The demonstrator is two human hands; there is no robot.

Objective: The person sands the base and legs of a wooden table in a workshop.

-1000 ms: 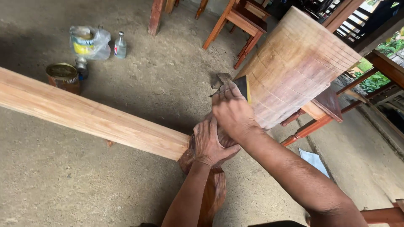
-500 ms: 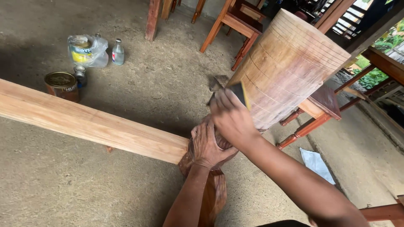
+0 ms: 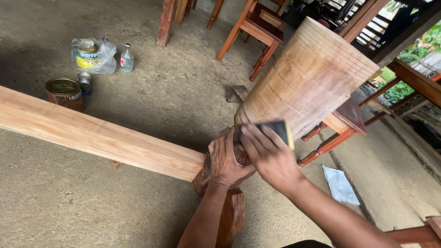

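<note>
A big turned wooden piece [image 3: 312, 76], wide and grooved at its far end, lies tilted toward me and narrows to a reddish stem [image 3: 229, 211] between my arms. My left hand [image 3: 225, 158] clasps its narrow neck. My right hand [image 3: 268, 154] presses a dark sanding block with a yellow edge [image 3: 278, 128] against the lower part of the wide body, just right of my left hand.
A long pale wooden plank [image 3: 92, 135] runs from the left edge to the neck of the piece. On the concrete floor at the left stand a paint tin [image 3: 64, 92], a bagged can [image 3: 89, 55] and a small bottle [image 3: 127, 57]. Wooden chairs [image 3: 257, 27] stand behind; a sheet of paper [image 3: 340, 186] lies at the right.
My right hand has slid the sanding block down and to the right along the wide body, toward me. My left hand has stayed on the neck.
</note>
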